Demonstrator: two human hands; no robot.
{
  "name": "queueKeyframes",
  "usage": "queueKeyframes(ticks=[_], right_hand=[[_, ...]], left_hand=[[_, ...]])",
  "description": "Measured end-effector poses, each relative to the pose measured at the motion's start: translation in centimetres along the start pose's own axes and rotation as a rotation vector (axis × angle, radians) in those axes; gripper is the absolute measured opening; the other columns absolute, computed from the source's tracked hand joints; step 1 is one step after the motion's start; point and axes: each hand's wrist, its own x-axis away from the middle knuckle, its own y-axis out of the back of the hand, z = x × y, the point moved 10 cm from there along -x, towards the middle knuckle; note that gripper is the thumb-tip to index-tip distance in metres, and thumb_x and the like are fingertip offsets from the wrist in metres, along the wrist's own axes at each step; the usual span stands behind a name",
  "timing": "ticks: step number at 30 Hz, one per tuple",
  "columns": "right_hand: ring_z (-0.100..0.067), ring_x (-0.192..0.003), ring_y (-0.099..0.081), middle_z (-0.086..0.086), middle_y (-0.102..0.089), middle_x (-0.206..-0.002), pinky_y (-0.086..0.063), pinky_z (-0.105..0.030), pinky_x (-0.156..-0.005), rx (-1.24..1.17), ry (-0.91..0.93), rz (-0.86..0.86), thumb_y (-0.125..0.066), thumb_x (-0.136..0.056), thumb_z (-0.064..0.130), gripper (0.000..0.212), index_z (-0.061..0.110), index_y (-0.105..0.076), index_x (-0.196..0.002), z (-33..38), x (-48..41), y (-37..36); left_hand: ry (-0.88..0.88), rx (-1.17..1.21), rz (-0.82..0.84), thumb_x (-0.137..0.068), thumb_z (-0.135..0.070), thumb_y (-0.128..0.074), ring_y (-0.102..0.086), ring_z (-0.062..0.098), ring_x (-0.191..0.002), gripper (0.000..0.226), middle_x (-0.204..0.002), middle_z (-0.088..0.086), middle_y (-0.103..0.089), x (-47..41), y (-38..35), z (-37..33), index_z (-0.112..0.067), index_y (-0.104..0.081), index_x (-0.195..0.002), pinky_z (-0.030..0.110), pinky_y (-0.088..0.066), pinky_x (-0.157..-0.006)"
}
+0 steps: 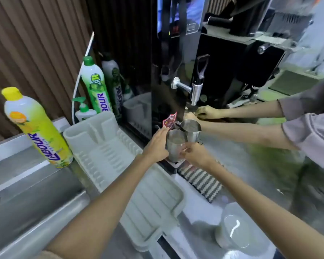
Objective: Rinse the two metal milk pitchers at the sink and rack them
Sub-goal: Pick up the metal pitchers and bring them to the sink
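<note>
Two metal milk pitchers stand on the counter beneath a black dispenser's tap. The nearer pitcher (174,146) is gripped from the left by my left hand (156,146), and my right hand (194,154) wraps its right side. The farther pitcher (192,128) stands just behind it, touching or nearly touching. The white dish rack (101,146) lies to the left with nothing in it. The steel sink (32,195) is at the far left.
Another person's two arms (241,126) reach in from the right toward the tap (195,92). A yellow detergent bottle (39,131), a green one (94,85) and a soap pump (83,111) stand by the rack. A striped mat (202,180) and clear lidded container (236,230) sit on the counter.
</note>
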Motion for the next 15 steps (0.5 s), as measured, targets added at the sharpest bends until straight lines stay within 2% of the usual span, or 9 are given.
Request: queueKeyframes(ticks=[2, 3, 6, 9, 12, 15], right_hand=[[-0.018, -0.063, -0.07, -0.008, -0.067, -0.104, -0.056, -0.027, -0.047, -0.102, -0.03, 0.027, -0.049, -0.091, 0.012, 0.014, 0.012, -0.056, -0.104, -0.5, 0.0, -0.2], [-0.016, -0.062, -0.069, -0.008, -0.066, -0.105, -0.057, -0.029, -0.051, -0.132, -0.036, 0.035, -0.048, -0.092, 0.012, 0.014, 0.013, -0.054, -0.104, -0.6, 0.1, -0.3], [-0.014, -0.063, -0.065, -0.008, -0.066, -0.109, -0.058, -0.037, -0.067, -0.206, -0.07, 0.069, -0.047, -0.092, 0.013, 0.015, 0.014, -0.055, -0.104, -1.3, 0.4, -0.9], [-0.012, -0.067, -0.062, -0.008, -0.064, -0.115, -0.055, -0.032, -0.066, -0.249, -0.107, 0.147, -0.041, -0.095, 0.01, 0.03, 0.013, -0.056, -0.121, -1.7, 1.1, -1.9], [-0.014, -0.079, -0.061, -0.011, -0.065, -0.114, -0.052, -0.028, -0.07, -0.357, -0.132, 0.187, -0.043, -0.096, 0.015, 0.03, 0.011, -0.058, -0.122, -1.4, 1.5, -2.8], [-0.016, -0.099, -0.058, 0.0, -0.064, -0.105, -0.051, -0.036, -0.085, -0.468, -0.188, 0.161, -0.05, -0.095, 0.03, 0.031, 0.014, -0.059, -0.12, -1.4, 1.7, -3.4]], left_hand=[[0.009, -0.038, 0.053, -0.08, 0.011, -0.045, 0.0, 0.018, -0.147, 0.082, -0.159, 0.005, -0.005, -0.5, -0.4, 0.3, -0.009, -0.008, -0.15, 0.03, -0.009, -0.119], [0.018, -0.048, 0.048, -0.079, 0.011, -0.046, -0.004, 0.02, -0.147, 0.08, -0.158, 0.007, -0.011, -0.6, -0.4, 0.5, -0.009, -0.012, -0.149, 0.032, -0.012, -0.118], [0.017, -0.085, -0.089, -0.079, 0.005, -0.051, -0.03, 0.026, -0.135, 0.067, -0.141, 0.01, -0.039, -0.5, 0.5, 0.4, -0.01, -0.03, -0.141, 0.033, -0.03, -0.109], [0.123, -0.168, -0.22, -0.082, -0.002, -0.052, -0.042, 0.026, -0.118, 0.048, -0.122, 0.007, -0.056, 0.6, 1.8, 0.5, -0.012, -0.047, -0.128, 0.034, -0.04, -0.091], [0.286, 0.001, -0.212, -0.083, -0.008, -0.053, -0.055, 0.027, -0.107, 0.031, -0.108, 0.005, -0.066, 2.2, 2.0, 1.3, -0.014, -0.061, -0.113, 0.031, -0.049, -0.086], [0.338, 0.343, -0.114, -0.082, -0.004, -0.061, -0.058, 0.02, -0.096, 0.019, -0.097, 0.005, -0.067, 3.4, 0.4, 1.7, -0.016, -0.069, -0.095, 0.02, -0.046, -0.082]])
